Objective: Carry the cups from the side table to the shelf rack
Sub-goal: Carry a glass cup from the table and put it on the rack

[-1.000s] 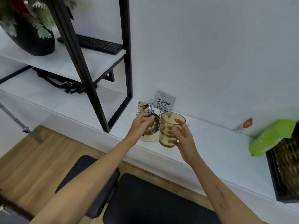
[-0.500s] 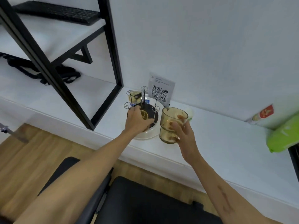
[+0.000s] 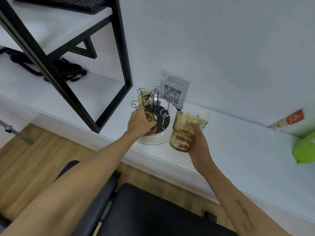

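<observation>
At far left, a black metal shelf rack (image 3: 85,99) stands on a long white counter (image 3: 238,150), with a black keyboard (image 3: 68,3) on its upper shelf and a black strap (image 3: 68,70) on the counter beneath it. Just right of the rack, a round white cup holder (image 3: 153,140) with upright wire prongs sits on the counter. The person's left arm reaches forward from the lower left, nearly straight, and the left hand (image 3: 139,122) is over the holder, palm down, fingers curled around a small amber cup (image 3: 150,116) among the prongs. Another amber cup (image 3: 144,97) stands at the holder's back. Behind it, a QR code card (image 3: 173,89) leans on the wall. To the right, the right arm comes up from the lower right, and the right hand (image 3: 198,145) holds a larger amber glass cup (image 3: 183,132) upright, above the counter's front edge, fingers wrapped around its far side. Behind that cup lies a white paper cup (image 3: 204,119). At far right sit a printed packet (image 3: 289,120) and a green bag (image 3: 305,150).
</observation>
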